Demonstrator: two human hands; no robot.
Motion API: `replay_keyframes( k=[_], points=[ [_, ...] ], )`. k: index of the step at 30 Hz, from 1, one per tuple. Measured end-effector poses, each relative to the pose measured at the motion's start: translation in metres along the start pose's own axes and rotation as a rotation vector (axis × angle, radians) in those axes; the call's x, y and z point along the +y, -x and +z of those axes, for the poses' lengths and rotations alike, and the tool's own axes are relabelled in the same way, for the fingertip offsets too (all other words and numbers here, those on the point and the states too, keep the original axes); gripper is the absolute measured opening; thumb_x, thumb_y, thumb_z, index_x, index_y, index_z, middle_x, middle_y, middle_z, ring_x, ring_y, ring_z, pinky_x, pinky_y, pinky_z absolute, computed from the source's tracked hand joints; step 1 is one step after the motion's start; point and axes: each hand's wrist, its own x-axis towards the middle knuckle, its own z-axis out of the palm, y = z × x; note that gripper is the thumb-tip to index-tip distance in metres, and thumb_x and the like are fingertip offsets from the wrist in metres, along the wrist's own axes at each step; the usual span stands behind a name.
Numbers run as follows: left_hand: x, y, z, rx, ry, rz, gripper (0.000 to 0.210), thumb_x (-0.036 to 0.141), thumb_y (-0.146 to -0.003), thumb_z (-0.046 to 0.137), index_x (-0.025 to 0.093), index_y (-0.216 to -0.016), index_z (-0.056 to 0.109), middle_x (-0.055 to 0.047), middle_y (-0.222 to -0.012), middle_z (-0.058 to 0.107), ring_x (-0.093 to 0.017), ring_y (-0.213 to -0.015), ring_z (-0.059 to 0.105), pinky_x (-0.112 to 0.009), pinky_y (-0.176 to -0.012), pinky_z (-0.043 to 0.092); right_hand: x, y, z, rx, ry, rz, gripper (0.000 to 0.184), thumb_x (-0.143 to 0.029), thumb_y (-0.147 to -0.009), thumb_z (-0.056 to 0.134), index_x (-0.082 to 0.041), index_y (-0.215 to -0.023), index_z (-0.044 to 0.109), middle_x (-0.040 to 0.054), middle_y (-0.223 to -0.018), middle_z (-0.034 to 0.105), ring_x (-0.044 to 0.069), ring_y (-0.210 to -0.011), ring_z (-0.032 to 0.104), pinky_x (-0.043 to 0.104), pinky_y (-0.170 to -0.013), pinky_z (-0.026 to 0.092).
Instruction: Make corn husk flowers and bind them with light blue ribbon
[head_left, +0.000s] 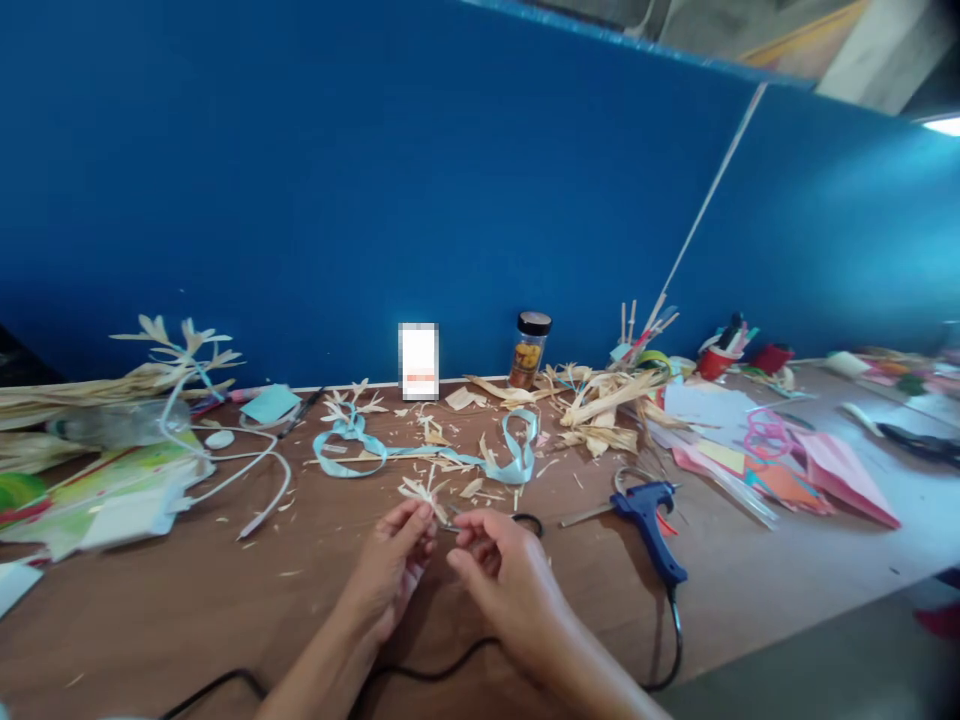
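The left hand (405,550) pinches a husk flower (424,493) that looks shaped but perhaps unfinished, while the right hand (510,562), apparently empty, curls half-open beside it

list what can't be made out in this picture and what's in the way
Head view: lower end of the pale strip bundle, hidden by the left hand.
Head view: middle of the black-ringed tool, behind the right hand.
Head view: detail on the upright white rectangle, pixelated.
Head view: jar label wording, too small and blurred.
Head view: parts of the black cord, behind the forearms.
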Motion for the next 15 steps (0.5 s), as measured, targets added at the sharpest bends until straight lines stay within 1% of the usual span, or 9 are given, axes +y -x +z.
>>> replay_keyframes(
  k=[2,3,5,6,7,8,10,12,15],
  points=[
    [0.002,0.001,0.001,0.015,-0.023,-0.005,0.013,0.021,-0.064,0.071,0.013,-0.072,0.065,0.003,-0.063,0.055,-0.003,-0.052,0.047,-0.010,-0.046,0.041,0.003,0.012,-0.019,0.002,0.061,-0.032,0.024,-0.018,-0.075,0.057,-0.025,-0.098,0.057,-0.0021,-0.082,0.063,0.011,-0.066,0.058,0.020,-0.060,0.045],
    [0.002,0.001,0.001,0.024,-0.027,-0.014,0.014,0.021,-0.063,0.072,0.013,-0.071,0.065,0.003,-0.063,0.055,-0.003,-0.052,0.046,-0.009,-0.045,0.040,0.007,0.018,-0.031,0.022,0.130,-0.048,0.024,-0.018,-0.075,0.056,-0.025,-0.097,0.057,-0.0019,-0.081,0.062,0.012,-0.067,0.058,0.020,-0.061,0.045],
    [0.004,0.000,0.001,0.049,-0.034,-0.042,0.016,0.021,-0.061,0.073,0.013,-0.071,0.065,0.002,-0.064,0.056,-0.003,-0.053,0.047,-0.009,-0.046,0.042,0.019,0.028,-0.061,0.124,0.342,-0.050,0.023,-0.020,-0.077,0.055,-0.025,-0.099,0.056,0.0000,-0.083,0.061,0.014,-0.072,0.057,0.024,-0.067,0.044],
    [0.004,0.000,0.001,0.051,-0.043,-0.059,0.016,0.020,-0.060,0.073,0.013,-0.072,0.065,0.002,-0.064,0.056,-0.003,-0.053,0.048,-0.009,-0.046,0.043,0.027,0.032,-0.078,0.203,0.464,-0.036,0.021,-0.022,-0.078,0.053,-0.023,-0.099,0.055,0.0018,-0.084,0.061,0.016,-0.076,0.057,0.027,-0.070,0.044],
    [0.004,0.000,0.001,0.057,-0.046,-0.065,0.017,0.019,-0.060,0.074,0.013,-0.073,0.066,0.002,-0.065,0.057,-0.003,-0.053,0.049,-0.009,-0.046,0.043,0.036,0.036,-0.093,0.275,0.589,-0.022,0.019,-0.024,-0.080,0.051,-0.022,-0.099,0.055,0.0035,-0.083,0.060,0.019,-0.078,0.057,0.030,-0.071,0.043],
    [0.003,-0.001,0.001,0.060,-0.048,-0.065,0.017,0.018,-0.059,0.074,0.013,-0.073,0.066,0.002,-0.065,0.058,-0.004,-0.053,0.050,-0.009,-0.047,0.044,0.045,0.039,-0.108,0.339,0.720,0.020,0.019,-0.027,-0.081,0.049,-0.021,-0.099,0.054,0.0051,-0.085,0.060,0.021,-0.080,0.056,0.032,-0.071,0.043],
    [0.002,-0.002,0.001,0.059,-0.047,-0.070,0.018,0.015,-0.058,0.074,0.013,-0.074,0.066,0.001,-0.065,0.059,-0.004,-0.055,0.052,-0.010,-0.047,0.046,0.063,0.044,-0.131,0.407,0.941,0.109,0.024,-0.035,-0.081,0.049,-0.020,-0.100,0.052,0.0083,-0.090,0.059,0.026,-0.086,0.055,0.035,-0.070,0.042],
    [0.001,-0.003,0.000,0.063,-0.042,-0.073,0.018,0.014,-0.058,0.074,0.014,-0.074,0.066,0.001,-0.066,0.060,-0.005,-0.055,0.054,-0.011,-0.048,0.047,0.077,0.046,-0.143,0.436,1.062,0.205,0.028,-0.040,-0.080,0.049,-0.020,-0.099,0.051,0.0098,-0.092,0.058,0.028,-0.087,0.055,0.035,-0.066,0.042],
    [-0.001,-0.004,-0.002,0.069,-0.035,-0.064,0.017,0.012,-0.058,0.073,0.014,-0.073,0.066,0.000,-0.068,0.063,-0.006,-0.056,0.055,-0.012,-0.048,0.048,0.090,0.046,-0.144,0.416,1.081,0.288,0.028,-0.042,-0.078,0.051,-0.020,-0.096,0.049,0.0095,-0.089,0.059,0.026,-0.081,0.058,0.032,-0.060,0.041]
  ],
)
